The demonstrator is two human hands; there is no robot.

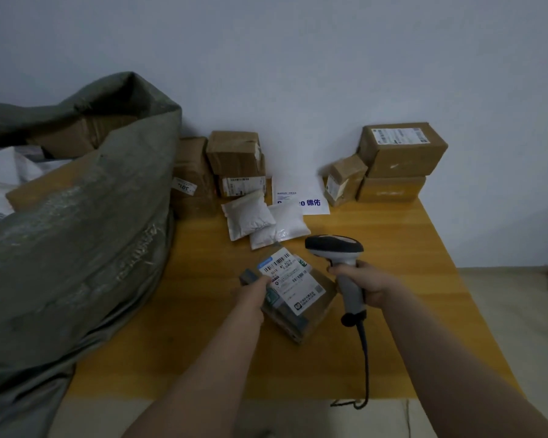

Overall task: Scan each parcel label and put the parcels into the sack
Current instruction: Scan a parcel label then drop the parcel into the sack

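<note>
My left hand [254,291] grips the left edge of a small brown parcel [310,314] with a white label [293,276] facing up, just above the yellow table [203,343]. My right hand [366,281] holds the handle of a grey barcode scanner [336,248], whose dark head sits just right of the label. A large grey-green sack [76,232] lies open on the left, with brown boxes and white bags inside it.
Several brown boxes [234,153] stand against the wall at the back, more at the back right [399,153]. White padded bags [247,214] and a white envelope [298,191] lie mid-table. The scanner cable [366,368] trails over the front edge.
</note>
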